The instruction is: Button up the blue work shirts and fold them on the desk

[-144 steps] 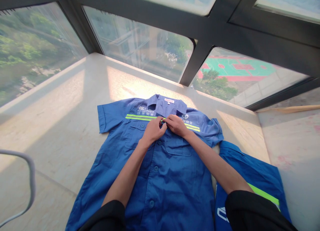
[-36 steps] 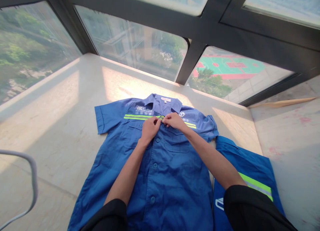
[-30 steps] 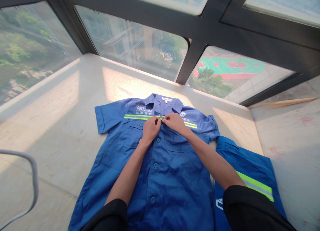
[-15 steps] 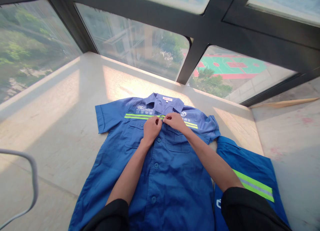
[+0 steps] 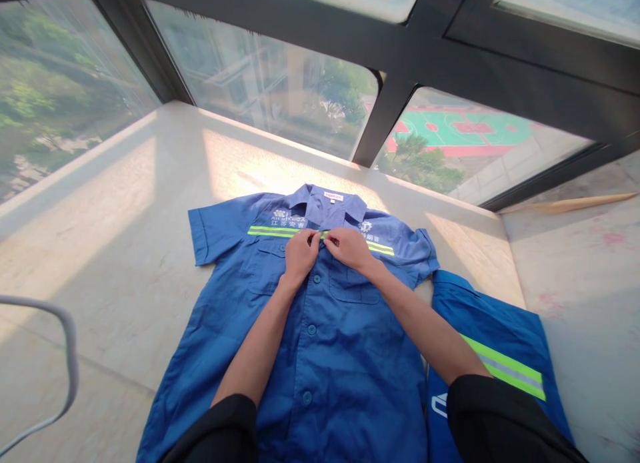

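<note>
A blue short-sleeved work shirt (image 5: 330,356) with a yellow-green reflective chest stripe lies flat, front up, on a pale stone ledge (image 5: 125,249). Its collar points toward the window. My left hand (image 5: 300,253) and my right hand (image 5: 350,247) meet at the shirt's front placket, just below the collar. Both pinch the fabric edges at the top button, fingers closed. The lower buttons down the front look fastened.
A second blue garment (image 5: 500,356) with a reflective stripe lies folded to the right of the shirt. A grey curved metal rail (image 5: 67,356) shows at the left. Large windows with dark frames (image 5: 380,116) ring the ledge. A wooden strip (image 5: 570,203) lies at the far right.
Both hands have stayed at the top of the placket, with only small finger shifts. The view has drifted slightly.
</note>
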The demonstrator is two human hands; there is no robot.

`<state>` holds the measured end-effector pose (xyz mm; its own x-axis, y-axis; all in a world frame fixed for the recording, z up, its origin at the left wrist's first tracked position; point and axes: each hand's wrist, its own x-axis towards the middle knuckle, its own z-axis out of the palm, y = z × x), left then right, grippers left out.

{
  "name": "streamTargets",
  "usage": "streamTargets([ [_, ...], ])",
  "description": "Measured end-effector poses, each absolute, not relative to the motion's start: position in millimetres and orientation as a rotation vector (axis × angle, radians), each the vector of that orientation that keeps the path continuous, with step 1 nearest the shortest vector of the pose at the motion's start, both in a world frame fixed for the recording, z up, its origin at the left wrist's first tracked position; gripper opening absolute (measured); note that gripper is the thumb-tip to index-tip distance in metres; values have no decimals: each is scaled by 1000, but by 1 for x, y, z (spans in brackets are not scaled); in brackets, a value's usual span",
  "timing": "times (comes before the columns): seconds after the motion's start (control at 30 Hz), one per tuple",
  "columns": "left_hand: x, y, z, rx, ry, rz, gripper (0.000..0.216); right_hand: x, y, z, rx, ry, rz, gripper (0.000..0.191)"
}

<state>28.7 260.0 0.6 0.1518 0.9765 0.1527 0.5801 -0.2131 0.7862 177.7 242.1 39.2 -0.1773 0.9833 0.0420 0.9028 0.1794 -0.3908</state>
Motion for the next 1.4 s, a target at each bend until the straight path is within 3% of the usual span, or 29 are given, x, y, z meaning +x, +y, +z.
streamTargets([
  [0.4,31,256,0,1924,1547,849,19,174,238,34,-1796,-2063,404,19],
  [0.53,27,258,-1,1797,1377,970,17,180,245,35,-1752,-1896,629,15],
  [0.67,23,259,0,1672,1237,1006,40,187,253,34,-1731,-1692,943,12],
  [0.83,21,259,0,1795,1197,933,38,192,259,32,-1724,-1500,1211,11],
  [1.17,24,256,3,1742,1295,907,39,187,276,51,-1847,-2236,728,15],
  [1.4,29,254,4,1725,1370,894,38,194,274,43,-1772,-2325,786,3],
])
